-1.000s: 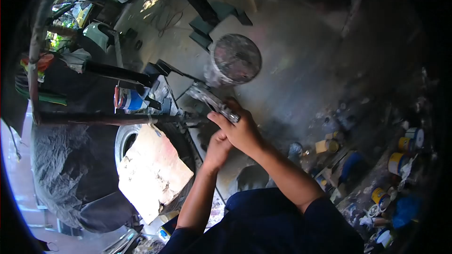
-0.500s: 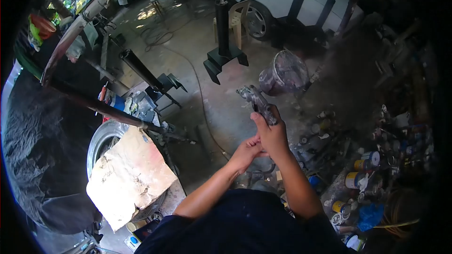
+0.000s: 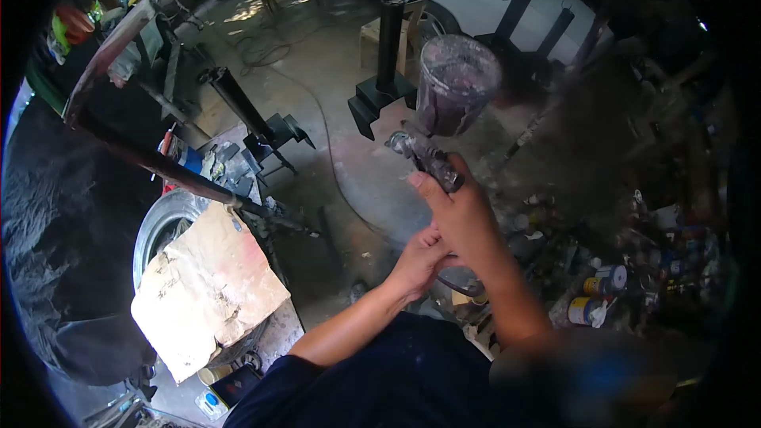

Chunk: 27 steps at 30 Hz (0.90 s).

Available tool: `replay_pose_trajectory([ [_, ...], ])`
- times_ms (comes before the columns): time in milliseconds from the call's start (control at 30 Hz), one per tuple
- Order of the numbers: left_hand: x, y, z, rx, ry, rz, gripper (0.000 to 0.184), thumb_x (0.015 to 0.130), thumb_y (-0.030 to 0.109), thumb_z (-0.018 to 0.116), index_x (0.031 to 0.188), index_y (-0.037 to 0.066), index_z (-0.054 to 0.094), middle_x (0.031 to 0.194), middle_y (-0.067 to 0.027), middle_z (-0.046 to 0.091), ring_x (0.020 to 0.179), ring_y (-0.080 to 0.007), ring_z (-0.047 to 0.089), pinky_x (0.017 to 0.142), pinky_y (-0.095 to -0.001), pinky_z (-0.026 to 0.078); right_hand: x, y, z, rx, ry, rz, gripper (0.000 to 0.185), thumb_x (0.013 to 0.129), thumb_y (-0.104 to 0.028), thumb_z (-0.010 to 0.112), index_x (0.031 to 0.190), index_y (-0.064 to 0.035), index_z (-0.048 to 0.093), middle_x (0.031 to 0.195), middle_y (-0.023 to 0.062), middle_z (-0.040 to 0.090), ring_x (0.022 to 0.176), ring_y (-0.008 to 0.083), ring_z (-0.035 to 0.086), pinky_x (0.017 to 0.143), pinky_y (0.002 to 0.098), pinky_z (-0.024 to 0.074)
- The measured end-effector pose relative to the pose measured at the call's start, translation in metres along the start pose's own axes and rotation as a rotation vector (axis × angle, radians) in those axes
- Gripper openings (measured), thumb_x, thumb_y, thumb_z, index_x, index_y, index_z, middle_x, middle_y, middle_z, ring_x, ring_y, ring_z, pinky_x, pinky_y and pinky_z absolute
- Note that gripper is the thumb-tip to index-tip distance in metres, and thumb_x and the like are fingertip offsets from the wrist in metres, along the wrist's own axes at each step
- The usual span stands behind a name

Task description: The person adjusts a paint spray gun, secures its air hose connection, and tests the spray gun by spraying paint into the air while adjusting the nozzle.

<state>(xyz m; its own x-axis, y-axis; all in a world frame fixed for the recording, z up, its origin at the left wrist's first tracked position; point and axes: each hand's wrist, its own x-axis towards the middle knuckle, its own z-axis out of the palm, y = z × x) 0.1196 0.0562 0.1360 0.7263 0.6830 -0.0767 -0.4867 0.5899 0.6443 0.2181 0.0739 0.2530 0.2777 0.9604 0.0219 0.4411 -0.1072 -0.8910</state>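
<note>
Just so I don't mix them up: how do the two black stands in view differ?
The left stand leans left in view; the right stand looks nearly vertical. The left stand appears nearer the wheel, the right stand nearer the stained cup. Both are black, with a post on an angular base.

Floor [image 3: 357, 174] was pretty messy tbh: a hose [image 3: 328, 147] snaked down from the upper left and some cans [image 3: 587, 311] sat at lower right. Bench [image 3: 288, 325] at lower left had a wheel [image 3: 151, 226] on it, plus a blue-and-white item [image 3: 211, 403].
</note>
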Motion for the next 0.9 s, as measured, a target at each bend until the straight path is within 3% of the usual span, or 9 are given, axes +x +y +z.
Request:
replay_pose_trajectory([
  [167,0.001,0.018,-0.011,-0.153,-0.178,-0.027,0.022,0.103,0.016,0.057,0.122,0.006,0.062,0.114,-0.0028,0.07,0.101,-0.0124,0.068,0.087,-0.0281,0.055,-0.005,-0.045,0.023,-0.23,0.153,0.089,0.043,0.094,-0.043,0.065,0.11,-0.0047,0.053,0.082,0.0253,0.066,0.082,0.0494,0.064,0.069,0.0522,0.0482],
  [300,-0.017,0.038,-0.02,-0.225,-0.186,-0.018,0.02,0.102,0.013,0.057,0.12,0.004,0.063,0.112,-0.0039,0.07,0.099,-0.013,0.068,0.086,-0.0286,0.056,-0.011,-0.071,0.051,-0.391,0.159,0.13,0.044,0.095,-0.041,0.064,0.114,-0.0038,0.052,0.089,0.0275,0.068,0.09,0.0484,0.065,0.075,0.054,0.0491],
  [400,-0.03,0.041,-0.043,-0.245,-0.148,-0.037,0.031,0.099,0.014,0.063,0.128,0.003,0.057,0.122,-0.0069,0.065,0.109,-0.0176,0.065,0.092,-0.0345,0.054,-0.005,-0.048,0.086,-0.621,0.247,-0.109,0.048,0.093,-0.04,0.067,0.119,-0.0016,0.053,0.087,0.027,0.069,0.081,0.0465,0.068,0.069,0.0511,0.0523],
  [533,-0.032,0.037,-0.092,-0.215,-0.101,-0.104,0.039,0.097,0.014,0.066,0.132,0.002,0.054,0.129,-0.0094,0.061,0.117,-0.0211,0.061,0.098,-0.0389,0.052,0.005,-0.037,0.125,-0.67,0.14,-0.033,0.045,0.096,-0.039,0.063,0.118,-0.0023,0.047,0.093,0.0301,0.068,0.089,0.0505,0.065,0.074,0.0576,0.0503],
  [633,-0.039,0.05,-0.09,-0.266,-0.024,-0.088,0.03,0.1,0.01,0.061,0.128,0.0,0.055,0.119,-0.0091,0.067,0.11,-0.0184,0.066,0.094,-0.0343,0.055,0.011,-0.021,0.144,-0.698,0.135,-0.053,0.045,0.096,-0.039,0.063,0.117,-0.0029,0.046,0.092,0.0308,0.068,0.088,0.0516,0.065,0.074,0.0589,0.05],
  [900,-0.041,0.064,-0.096,-0.262,-0.025,-0.066,0.038,0.099,0.013,0.062,0.133,-0.001,0.052,0.128,-0.0115,0.062,0.115,-0.0227,0.063,0.098,-0.0389,0.052,0.024,-0.04,0.148,-0.583,0.099,-0.024,0.043,0.095,-0.035,0.064,0.117,-0.0004,0.049,0.096,0.0301,0.068,0.09,0.0497,0.066,0.076,0.056,0.0517],
])
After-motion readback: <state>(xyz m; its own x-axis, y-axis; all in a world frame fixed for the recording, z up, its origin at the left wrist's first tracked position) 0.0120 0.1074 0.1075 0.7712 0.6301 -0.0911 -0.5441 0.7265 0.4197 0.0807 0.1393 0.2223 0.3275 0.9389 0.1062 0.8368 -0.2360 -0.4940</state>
